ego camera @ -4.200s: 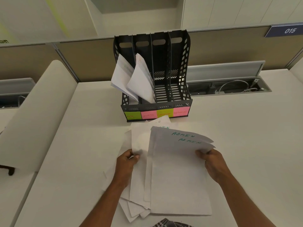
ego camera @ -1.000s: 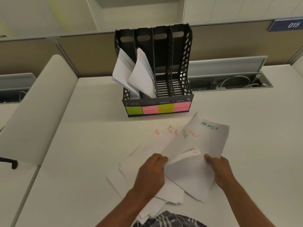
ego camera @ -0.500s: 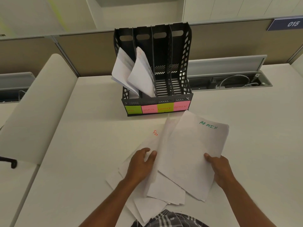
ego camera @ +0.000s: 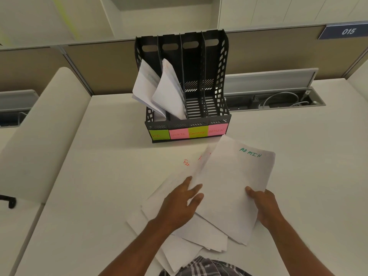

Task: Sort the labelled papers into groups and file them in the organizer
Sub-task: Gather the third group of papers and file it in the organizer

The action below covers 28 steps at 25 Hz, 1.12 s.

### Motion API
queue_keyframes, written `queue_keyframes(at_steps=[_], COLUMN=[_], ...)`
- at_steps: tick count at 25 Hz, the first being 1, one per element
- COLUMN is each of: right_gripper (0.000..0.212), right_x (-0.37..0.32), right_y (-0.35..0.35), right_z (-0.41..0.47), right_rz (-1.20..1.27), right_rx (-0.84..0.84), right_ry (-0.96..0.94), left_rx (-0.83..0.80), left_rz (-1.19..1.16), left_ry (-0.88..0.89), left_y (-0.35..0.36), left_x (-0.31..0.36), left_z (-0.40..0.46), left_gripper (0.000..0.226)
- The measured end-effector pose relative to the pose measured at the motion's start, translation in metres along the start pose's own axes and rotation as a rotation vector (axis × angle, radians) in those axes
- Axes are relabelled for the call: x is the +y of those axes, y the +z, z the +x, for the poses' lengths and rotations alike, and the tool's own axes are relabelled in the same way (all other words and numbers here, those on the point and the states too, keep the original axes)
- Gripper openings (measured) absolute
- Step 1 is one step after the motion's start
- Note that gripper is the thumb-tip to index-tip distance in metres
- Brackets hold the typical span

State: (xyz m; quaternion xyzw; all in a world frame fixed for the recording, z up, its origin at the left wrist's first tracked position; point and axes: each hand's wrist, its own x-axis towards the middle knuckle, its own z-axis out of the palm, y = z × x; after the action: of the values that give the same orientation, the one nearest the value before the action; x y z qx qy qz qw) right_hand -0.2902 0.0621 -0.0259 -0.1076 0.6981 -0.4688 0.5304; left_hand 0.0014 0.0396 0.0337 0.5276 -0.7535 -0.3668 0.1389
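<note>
Two hands work a loose paper pile (ego camera: 179,248) at the desk's (ego camera: 318,176) near edge: right hand (ego camera: 263,206) pinches the ADMIN sheet (ego camera: 235,188), left hand (ego camera: 179,204) lies flat, fingers spread, on the sheets beside it.

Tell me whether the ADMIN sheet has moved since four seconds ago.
Yes. The ADMIN sheet has shifted right and turned clockwise; its top corner now lies near the organizer's right front corner, held by the right hand.

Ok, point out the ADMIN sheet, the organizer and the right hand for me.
ADMIN sheet (ego camera: 233,188): head view, blank middle of the top page.
organizer (ego camera: 224,76): head view, its perforated right side wall.
right hand (ego camera: 262,206): head view, back of the hand gripping the sheet's edge.
</note>
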Motion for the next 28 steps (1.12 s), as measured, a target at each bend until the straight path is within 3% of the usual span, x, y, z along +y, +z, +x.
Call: queue_keyframes(at_steps=[4,12,18,24,28], right_gripper=[0.040,0.043,0.041,0.037,0.026], right_x=[-0.001,-0.001,0.001,-0.001,-0.030], right_y=[0.000,0.001,0.001,0.000,-0.004], right_z=[0.000,0.000,0.001,0.000,-0.007], right_rz=[-0.006,-0.013,0.001,0.023,0.057], right_rx=[-0.006,0.013,0.008,0.032,0.171], right_ry=[0.003,0.005,0.000,-0.004,-0.200], left_rx=[-0.135,-0.058,0.035,0.150,0.327], left_rz=[0.191,0.186,0.134,0.019,0.042], left_ry=[0.075,0.030,0.007,-0.182,-0.134], left_y=[0.021,0.030,0.028,0.007,-0.038], left_x=[0.006,0.008,0.012,0.011,0.016], left_z=[-0.009,-0.003,0.003,0.010,0.016], left_gripper=[0.062,0.070,0.065,0.054,0.052])
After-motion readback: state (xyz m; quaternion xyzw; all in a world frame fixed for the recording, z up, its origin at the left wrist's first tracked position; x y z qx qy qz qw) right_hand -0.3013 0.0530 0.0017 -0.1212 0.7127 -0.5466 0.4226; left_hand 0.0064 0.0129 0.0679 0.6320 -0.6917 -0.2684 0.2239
